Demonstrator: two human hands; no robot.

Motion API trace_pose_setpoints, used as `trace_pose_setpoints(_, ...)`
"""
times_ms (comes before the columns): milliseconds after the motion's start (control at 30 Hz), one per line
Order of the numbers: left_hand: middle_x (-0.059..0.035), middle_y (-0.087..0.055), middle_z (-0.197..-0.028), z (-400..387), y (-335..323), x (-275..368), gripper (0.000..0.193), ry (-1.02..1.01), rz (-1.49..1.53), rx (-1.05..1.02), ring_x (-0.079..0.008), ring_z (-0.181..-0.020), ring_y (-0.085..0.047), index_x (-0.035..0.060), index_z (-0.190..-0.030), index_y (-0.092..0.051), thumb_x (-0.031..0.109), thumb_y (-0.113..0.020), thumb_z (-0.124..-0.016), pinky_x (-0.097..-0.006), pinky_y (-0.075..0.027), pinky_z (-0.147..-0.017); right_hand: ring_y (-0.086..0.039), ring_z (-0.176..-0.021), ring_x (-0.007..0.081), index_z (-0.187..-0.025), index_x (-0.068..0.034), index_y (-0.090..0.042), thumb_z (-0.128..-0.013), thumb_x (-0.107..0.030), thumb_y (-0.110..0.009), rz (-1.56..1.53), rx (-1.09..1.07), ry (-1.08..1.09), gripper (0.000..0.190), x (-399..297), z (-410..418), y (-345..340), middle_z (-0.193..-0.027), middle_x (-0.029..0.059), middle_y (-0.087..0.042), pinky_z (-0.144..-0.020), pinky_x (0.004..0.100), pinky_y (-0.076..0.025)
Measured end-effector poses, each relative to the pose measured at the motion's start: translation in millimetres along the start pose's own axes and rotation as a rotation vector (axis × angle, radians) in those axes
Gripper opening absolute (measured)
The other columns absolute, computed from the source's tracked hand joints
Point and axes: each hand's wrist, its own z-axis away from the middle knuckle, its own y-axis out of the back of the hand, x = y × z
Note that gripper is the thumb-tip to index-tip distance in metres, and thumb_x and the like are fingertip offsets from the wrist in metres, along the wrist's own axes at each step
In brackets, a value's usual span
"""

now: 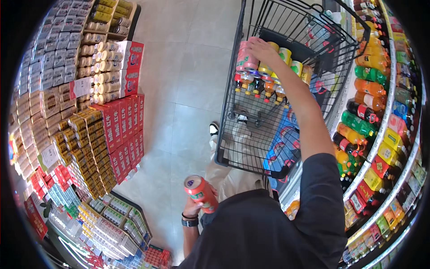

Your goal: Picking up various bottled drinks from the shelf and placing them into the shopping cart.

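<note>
My left hand holds an orange-red drink can with green lettering, its top end tilted up toward the camera. A watch and a dark band circle that wrist. Stretched forward over the black wire shopping cart, my right hand rests over a pink can; its thumb is hidden, so a firm grip cannot be made out. Beside it are another pink can, yellow cans and yellow-green cans. Several small capped bottles lie in a row just nearer to me.
Shelves of soft-drink bottles run close along the right. At left stand stacked red cartons, gold cans and cream-capped bottles. Grey tiled floor lies between. A shoe shows beside the cart.
</note>
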Motion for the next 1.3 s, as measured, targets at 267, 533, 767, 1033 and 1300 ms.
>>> trace_pose_setpoints(267,-0.0176,-0.063,-0.112,-42,-18,5,0.082,-0.003,0.002,-0.165,-0.0285,-0.104,-0.064,-0.0006,-0.129,-0.046,0.033,-0.088,-0.067,-0.0425,-0.052,-0.088,-0.052,-0.122,0.0194,-0.109,-0.027,-0.064,-0.080,-0.016,-0.065,0.249,-0.443,0.416,0.031,-1,-36,-19,-0.118,-0.0058,-0.062,-0.108,0.0391,-0.035)
trace_pose_setpoints(533,-0.0195,-0.058,-0.117,-70,-43,27,0.092,-0.178,0.207,-0.155,-0.0321,-0.104,-0.064,0.0004,-0.136,-0.039,0.050,-0.082,-0.072,-0.0446,-0.053,-0.089,-0.050,-0.124,0.0246,-0.121,-0.021,-0.060,-0.079,-0.007,-0.063,0.144,-0.327,0.534,0.045,14,-23,16,-0.127,0.0027,-0.059,-0.109,0.0378,-0.037)
trace_pose_setpoints(767,-0.0176,-0.057,-0.118,-69,-60,46,0.096,-0.200,0.300,-0.287,-0.0274,-0.098,-0.064,0.0017,-0.139,-0.037,0.065,-0.072,-0.076,-0.0388,-0.054,-0.082,-0.052,-0.118,0.0289,-0.122,-0.016,-0.057,-0.060,-0.010,-0.080,0.119,0.073,0.372,0.066,-29,50,90,-0.121,0.0081,-0.057,-0.101,0.0424,-0.043)
trace_pose_setpoints(1033,-0.0181,-0.056,-0.122,-33,-77,64,0.084,-0.138,0.072,-0.343,-0.0314,-0.107,-0.063,0.0006,-0.143,-0.032,0.039,-0.074,-0.082,-0.0456,-0.052,-0.092,-0.064,-0.102,0.0208,-0.123,-0.005,-0.055,-0.070,-0.011,-0.083,-1.216,0.206,-0.662,0.061,-190,239,163,-0.111,0.0070,-0.065,-0.089,0.0348,-0.051)
trace_pose_setpoints(1300,-0.0171,-0.063,-0.108,-1,-69,60,0.072,-0.075,-0.057,-0.480,-0.0239,-0.092,-0.067,-0.0021,-0.132,-0.042,0.042,-0.072,-0.084,-0.0355,-0.057,-0.079,-0.068,-0.083,0.0237,-0.131,0.004,-0.045,-0.080,-0.044,-0.068,-2.402,0.454,-0.671,0.074,-406,273,266,-0.102,0.0155,-0.064,-0.069,0.0348,-0.058)
